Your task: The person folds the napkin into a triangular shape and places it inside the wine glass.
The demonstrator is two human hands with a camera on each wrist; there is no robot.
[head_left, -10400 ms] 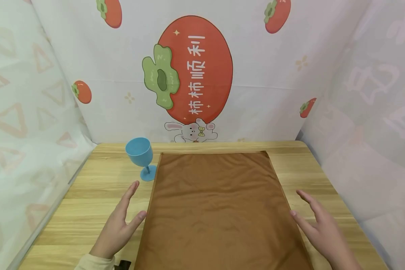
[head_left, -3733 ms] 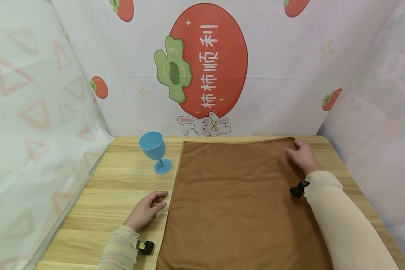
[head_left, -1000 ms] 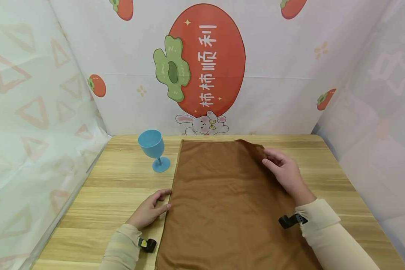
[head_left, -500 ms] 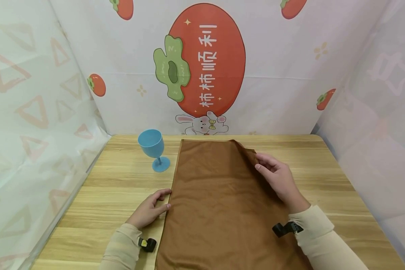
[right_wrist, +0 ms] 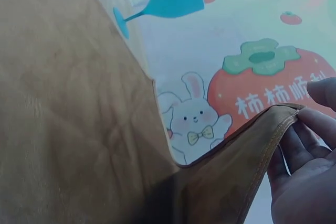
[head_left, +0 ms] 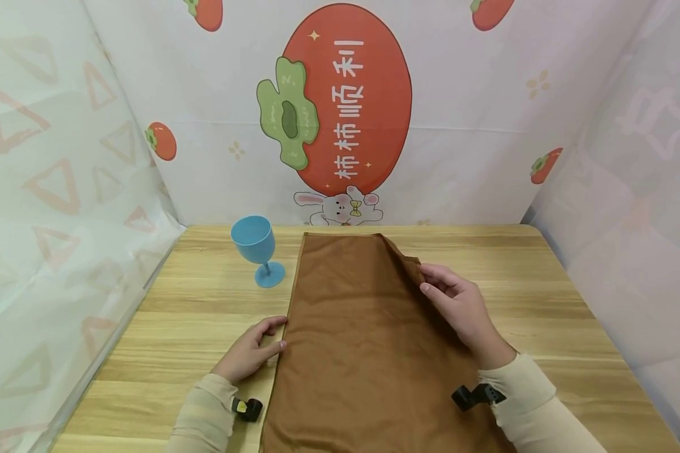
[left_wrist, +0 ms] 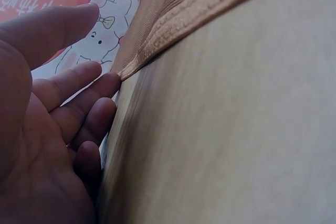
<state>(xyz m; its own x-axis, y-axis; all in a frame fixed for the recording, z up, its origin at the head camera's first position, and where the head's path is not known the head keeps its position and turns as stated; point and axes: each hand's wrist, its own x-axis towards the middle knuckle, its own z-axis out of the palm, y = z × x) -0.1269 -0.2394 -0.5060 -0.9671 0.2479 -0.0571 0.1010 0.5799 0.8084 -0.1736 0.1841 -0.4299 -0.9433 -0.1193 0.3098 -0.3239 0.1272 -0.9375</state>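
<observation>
A brown cloth (head_left: 345, 314) with a stitched hem lies spread on the wooden table. My right hand (head_left: 459, 308) grips its far right corner, raised and drawn inward, so that side slopes up to the fingers. The right wrist view shows the lifted hem (right_wrist: 275, 145) running to the fingers of that hand (right_wrist: 307, 177). On the left, my other hand (head_left: 249, 352) rests beside the cloth with relaxed fingers, its index fingertip and thumb tip at the left hem. Seen from the left wrist, one fingertip (left_wrist: 116, 80) meets the cloth edge (left_wrist: 157, 51).
A blue goblet (head_left: 255, 242) stands upright left of the cloth's far left corner. Bare wooden table (head_left: 544, 302) shows to the right. Behind it hangs a white backdrop (head_left: 459, 163) printed with persimmons and a rabbit; pale sheets (head_left: 62, 189) hang at the sides.
Over the last second my right hand has drawn the cloth's far right corner leftward and nearer, widening the raised fold. My left hand has stayed at the left hem; the goblet stands unmoved.
</observation>
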